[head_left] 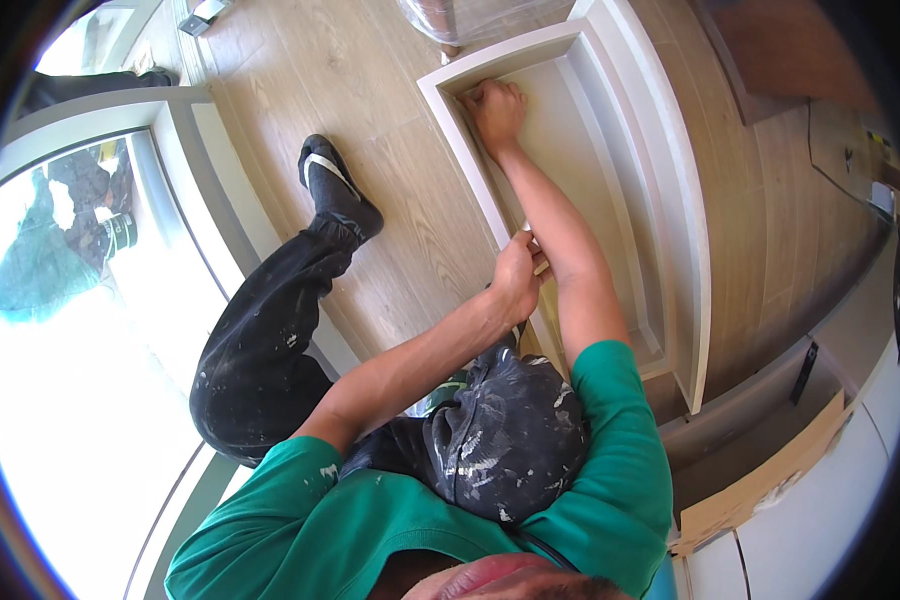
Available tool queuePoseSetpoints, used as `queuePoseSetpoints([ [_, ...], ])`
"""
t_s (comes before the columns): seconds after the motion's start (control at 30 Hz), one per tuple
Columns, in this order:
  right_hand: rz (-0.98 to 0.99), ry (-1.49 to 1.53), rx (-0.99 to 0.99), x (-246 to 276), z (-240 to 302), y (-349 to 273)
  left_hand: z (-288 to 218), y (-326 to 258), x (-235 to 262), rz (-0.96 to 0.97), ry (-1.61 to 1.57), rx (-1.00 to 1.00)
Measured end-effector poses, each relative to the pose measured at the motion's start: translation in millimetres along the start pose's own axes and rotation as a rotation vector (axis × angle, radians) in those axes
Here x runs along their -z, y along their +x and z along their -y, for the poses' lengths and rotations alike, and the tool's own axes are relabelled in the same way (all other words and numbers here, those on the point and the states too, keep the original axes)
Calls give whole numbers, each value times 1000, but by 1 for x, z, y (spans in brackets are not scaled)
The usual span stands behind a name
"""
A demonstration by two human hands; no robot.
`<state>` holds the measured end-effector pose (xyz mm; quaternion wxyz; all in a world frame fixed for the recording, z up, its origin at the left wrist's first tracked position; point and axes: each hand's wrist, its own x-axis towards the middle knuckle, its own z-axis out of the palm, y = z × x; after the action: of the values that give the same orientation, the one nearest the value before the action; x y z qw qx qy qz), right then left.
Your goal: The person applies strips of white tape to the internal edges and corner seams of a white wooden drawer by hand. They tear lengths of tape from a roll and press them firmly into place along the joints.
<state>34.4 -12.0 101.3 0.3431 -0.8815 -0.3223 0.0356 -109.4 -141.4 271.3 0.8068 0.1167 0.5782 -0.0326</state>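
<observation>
Person in a short-sleeved green T-shirt (420,510) and black trousers (270,345) spattered with pale paint, seen low over a long, shallow, pale grey-beige tray-like frame (562,130) with raised sides and a stepped ledge along its right. The frame lies on a light-brown wood-grain floor (400,80), in front of the person and a little to the right, its long axis running away from the body. Right hand (497,112): reaches inside the recess to the far left corner, fingers curled in close against the left wall; cannot tell whether anything is pinched there. Right forearm lies across the recess. Left hand (518,272): at the same left wall, nearer the body, just beside the right forearm; fingers bent, a small pale edge showing among them, too small to identify, so its hold is undetermined. One knee raised between the arms; left foot, in a dark sock (332,185) with a light stripe, on the floor left of the frame. Surroundings: bright glazed panel (80,400) at left; clear plastic wrapping (432,16) past the frame's far end; brown cardboard strip (755,480) at lower right.
</observation>
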Motion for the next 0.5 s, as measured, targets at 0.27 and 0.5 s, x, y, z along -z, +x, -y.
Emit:
queuePoseSetpoints([
  [0.27,425,56,-270,21,-14,9,11,20,12,-19,44,-9],
  [0.5,768,-55,-375,56,-10,-19,7,15,9,-36,51,-18],
])
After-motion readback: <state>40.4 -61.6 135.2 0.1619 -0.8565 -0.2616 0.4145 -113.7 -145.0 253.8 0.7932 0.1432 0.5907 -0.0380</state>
